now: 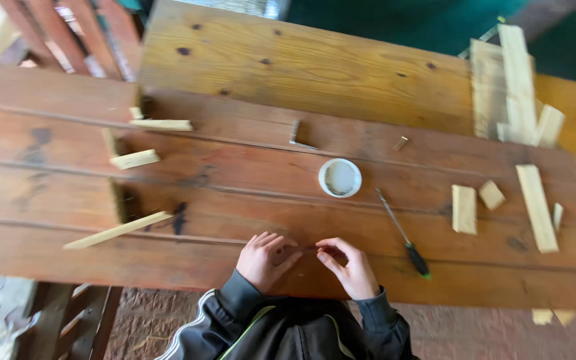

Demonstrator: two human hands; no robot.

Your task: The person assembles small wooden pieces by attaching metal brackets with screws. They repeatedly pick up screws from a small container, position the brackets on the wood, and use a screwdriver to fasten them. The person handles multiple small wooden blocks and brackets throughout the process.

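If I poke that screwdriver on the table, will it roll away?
Probably a little. The screwdriver has a thin round shaft and lies flat on the wooden table, so it may roll. Its thicker dark handle would likely make it curve, not travel far.

We look down on a desk (68,173) of reddish-brown planks, with a paler knotty board (301,67) lying behind it. Beneath is a brick-paved floor (501,337). A red slatted wooden frame (68,33) stands top left, dark green ground (401,23) beyond. Soft, even daylight.

No packages, labels, signs or screens appear anywhere in this view (a blurred, wood-strewn workbench scene).
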